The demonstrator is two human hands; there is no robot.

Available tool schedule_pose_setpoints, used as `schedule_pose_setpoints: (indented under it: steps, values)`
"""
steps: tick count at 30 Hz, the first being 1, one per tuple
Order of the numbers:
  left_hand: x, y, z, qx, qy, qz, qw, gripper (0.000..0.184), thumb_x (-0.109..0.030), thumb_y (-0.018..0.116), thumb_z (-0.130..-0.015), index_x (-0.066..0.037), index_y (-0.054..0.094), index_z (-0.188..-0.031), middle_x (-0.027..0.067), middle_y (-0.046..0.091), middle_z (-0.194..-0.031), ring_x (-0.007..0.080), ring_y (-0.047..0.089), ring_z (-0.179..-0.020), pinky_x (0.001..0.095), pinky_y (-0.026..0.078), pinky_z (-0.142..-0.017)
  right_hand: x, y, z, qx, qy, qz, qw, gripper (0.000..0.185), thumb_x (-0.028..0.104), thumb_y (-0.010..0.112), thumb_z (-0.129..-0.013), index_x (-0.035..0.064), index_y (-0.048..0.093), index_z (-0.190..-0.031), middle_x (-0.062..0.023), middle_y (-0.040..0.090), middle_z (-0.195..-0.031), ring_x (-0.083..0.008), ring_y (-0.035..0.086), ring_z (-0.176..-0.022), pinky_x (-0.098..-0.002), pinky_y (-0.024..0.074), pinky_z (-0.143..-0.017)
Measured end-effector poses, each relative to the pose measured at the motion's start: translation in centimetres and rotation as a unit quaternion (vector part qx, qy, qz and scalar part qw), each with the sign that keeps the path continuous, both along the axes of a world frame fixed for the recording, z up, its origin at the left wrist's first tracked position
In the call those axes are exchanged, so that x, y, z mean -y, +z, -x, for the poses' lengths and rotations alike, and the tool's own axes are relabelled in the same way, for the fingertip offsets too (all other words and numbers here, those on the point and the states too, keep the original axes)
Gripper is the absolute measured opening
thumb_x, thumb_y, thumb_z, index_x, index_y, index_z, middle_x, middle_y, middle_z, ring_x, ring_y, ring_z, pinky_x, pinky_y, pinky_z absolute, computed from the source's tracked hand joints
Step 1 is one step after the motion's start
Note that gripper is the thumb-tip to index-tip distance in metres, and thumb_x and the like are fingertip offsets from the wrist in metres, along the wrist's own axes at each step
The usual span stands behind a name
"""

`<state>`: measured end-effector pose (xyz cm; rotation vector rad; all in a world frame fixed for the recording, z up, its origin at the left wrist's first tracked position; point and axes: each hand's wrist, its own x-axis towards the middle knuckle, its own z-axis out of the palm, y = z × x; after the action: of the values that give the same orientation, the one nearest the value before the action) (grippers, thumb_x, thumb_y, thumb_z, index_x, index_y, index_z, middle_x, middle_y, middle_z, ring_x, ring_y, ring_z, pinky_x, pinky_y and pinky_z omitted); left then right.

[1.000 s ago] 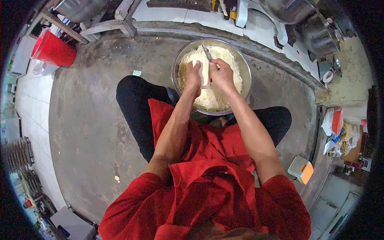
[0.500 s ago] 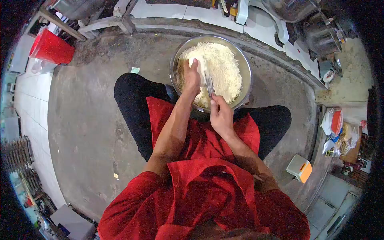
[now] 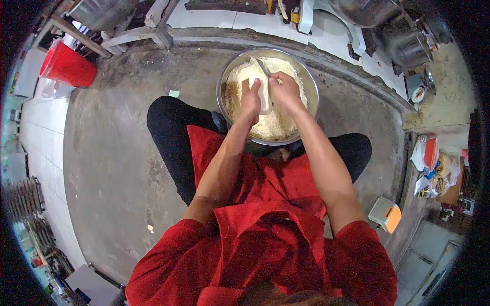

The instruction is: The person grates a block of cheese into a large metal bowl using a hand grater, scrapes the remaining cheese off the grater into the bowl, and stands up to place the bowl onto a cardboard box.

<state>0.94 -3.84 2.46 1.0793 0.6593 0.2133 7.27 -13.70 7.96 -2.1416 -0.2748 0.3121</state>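
Head view: pale block [image 3: 264, 100] is clasped by the curled left hand [image 3: 250, 100] over shreds [image 3: 275, 125] in the metal bowl [image 3: 220, 97]. Probably firm, kinda slick; best held by its left side, away from the blade [image 3: 263, 66] gripped in the closed right hand [image 3: 286, 92].

The block [image 3: 265, 101] and the shreds [image 3: 273, 127] were pale cream, the bowl [image 3: 313, 102] silver and the knife [image 3: 263, 66] grey. The apron [image 3: 270, 178], sleeves [image 3: 360, 255] and bucket [image 3: 72, 64] were red, the trousers [image 3: 171, 132] black. Dark blotches mottled the grey floor [image 3: 117, 153], thin lines gridded the white tiles [image 3: 45, 135], and the box [image 3: 385, 214] showed white and orange.
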Motion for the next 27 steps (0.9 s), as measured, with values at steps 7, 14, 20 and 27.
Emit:
schedule_pose_setpoints:
  steps: [7,14,20,27]
  values:
    - [-1.5,-1.9,-0.2,0.015,0.038,0.048,0.998,0.066,-0.039,0.055,-0.105,-0.005,0.031,-0.157,0.0200,0.053,-0.140,0.0308,0.059,-0.119,0.0466,0.052,-0.093,0.3,-3.2,4.6,0.065,0.020,-0.011,0.998,0.022,0.019,0.060,-0.099,0.0043,0.071,-0.112,-0.0243,0.074,-0.099,-0.0405,0.074,-0.093,-0.0464,0.0575,-0.083]
    - [-1.7,-3.8,-0.6,-0.009,0.042,0.024,0.999,0.065,-0.038,0.053,-0.106,0.000,0.035,-0.155,0.0237,0.057,-0.138,0.0329,0.060,-0.121,0.0463,0.048,-0.102,3.0,-1.9,10.2,0.083,0.037,-0.027,0.995,0.024,0.012,0.058,-0.100,0.0017,0.066,-0.120,-0.0271,0.073,-0.102,-0.0427,0.073,-0.098,-0.0475,0.0578,-0.082]
    - [-2.1,-3.7,-0.8,0.032,0.073,0.003,0.997,0.057,-0.036,0.055,-0.106,0.002,0.041,-0.146,0.0230,0.059,-0.134,0.0313,0.059,-0.118,0.0450,0.045,-0.103,5.3,-2.4,13.8,0.103,0.054,-0.030,0.993,0.025,0.012,0.058,-0.103,0.0001,0.066,-0.123,-0.0221,0.075,-0.103,-0.0307,0.076,-0.092,-0.0380,0.0572,-0.079]
    - [-1.8,-2.5,-0.7,-0.006,0.108,-0.077,0.991,0.060,-0.037,0.055,-0.106,0.002,0.038,-0.148,0.0280,0.057,-0.138,0.0363,0.059,-0.123,0.0462,0.044,-0.105,7.0,-0.8,13.5,0.134,0.019,-0.027,0.990,0.026,0.014,0.061,-0.101,0.0025,0.067,-0.123,-0.0216,0.074,-0.111,-0.0347,0.074,-0.102,-0.0405,0.0557,-0.090]
